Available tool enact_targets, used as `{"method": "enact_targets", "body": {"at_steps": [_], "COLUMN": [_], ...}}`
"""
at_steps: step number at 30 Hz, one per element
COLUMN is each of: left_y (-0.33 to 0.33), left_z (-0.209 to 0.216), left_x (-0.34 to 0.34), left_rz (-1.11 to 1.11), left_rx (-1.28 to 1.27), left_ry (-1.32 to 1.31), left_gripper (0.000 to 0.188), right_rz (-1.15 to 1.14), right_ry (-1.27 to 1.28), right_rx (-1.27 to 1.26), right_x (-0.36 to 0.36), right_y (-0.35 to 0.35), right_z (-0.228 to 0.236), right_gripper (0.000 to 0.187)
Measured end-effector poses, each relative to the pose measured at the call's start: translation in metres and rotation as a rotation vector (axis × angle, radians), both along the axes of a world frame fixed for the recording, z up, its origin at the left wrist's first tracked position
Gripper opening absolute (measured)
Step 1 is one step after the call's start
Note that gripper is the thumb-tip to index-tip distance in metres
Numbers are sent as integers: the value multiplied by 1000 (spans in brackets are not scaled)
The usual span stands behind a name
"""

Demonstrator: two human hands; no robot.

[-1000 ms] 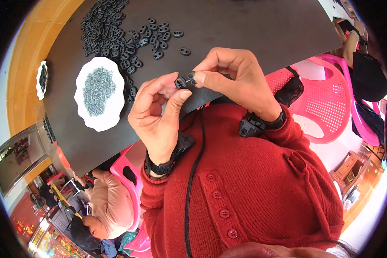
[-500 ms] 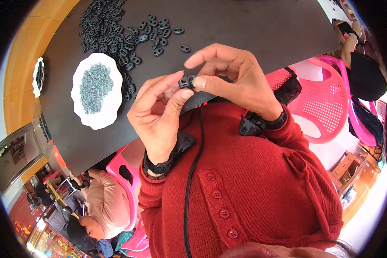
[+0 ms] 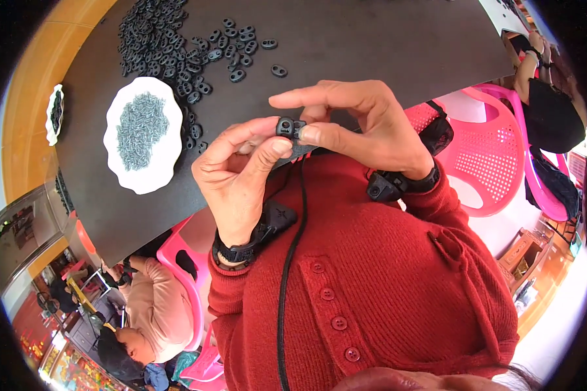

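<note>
A small black cord lock (image 3: 285, 127) with a round hole is held up in front of my chest, near the table's edge. My left hand (image 3: 231, 179) is closed on its body, pinching it between thumb and index finger. From the other side, my right hand (image 3: 375, 133) has its thumb against the cord lock's narrower end piece, with other fingers curled behind. The right index finger stretches out free to the left above it. Left of my hands stands a white scalloped plate (image 3: 125, 174) bearing a heap of small metal springs (image 3: 141, 127).
Many black two-hole pieces (image 3: 153, 42) lie piled at the far left of the dark table (image 3: 372, 39), several scattered toward the middle. A second white dish (image 3: 51, 124) sits at the left edge. Pink chairs (image 3: 492, 153) and another person (image 3: 156, 306) are nearby.
The cord lock has turned slightly in my fingers and its end piece shows more clearly. My right hand has shifted a little downward, its index finger lying flatter. My left hand keeps its pinch.
</note>
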State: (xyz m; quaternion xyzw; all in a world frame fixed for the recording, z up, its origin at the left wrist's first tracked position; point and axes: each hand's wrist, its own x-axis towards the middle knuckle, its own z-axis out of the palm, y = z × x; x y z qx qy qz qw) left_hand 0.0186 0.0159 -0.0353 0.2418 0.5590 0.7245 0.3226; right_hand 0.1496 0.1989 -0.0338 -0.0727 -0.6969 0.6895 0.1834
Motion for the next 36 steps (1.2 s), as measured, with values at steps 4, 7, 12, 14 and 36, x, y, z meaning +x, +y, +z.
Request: {"method": "enact_targets", "body": {"at_steps": [4,7,12,14,36], "left_y": [-3,-5,-7,-8,-11], "left_z": [-3,-7,-3,-2,-2], "left_x": [2,3,4,4,0], "left_rz": [-8,-40,-40,-45,-71], "left_rx": [18,48,11,-1,0], "left_ry": [-55,-44,-172,-197,-196], "left_gripper": [27,26,23,23,26], "right_rz": [13,12,-15,-20,-53], "right_ry": [20,83,51,47,71], "right_rx": [124,189,128,123,47], "right_x": [3,4,7,8,4], "right_y": [1,-1,-4,-6,-16], "right_z": [2,0,-1,-3,-16], "right_gripper": [42,41,41,41,47]}}
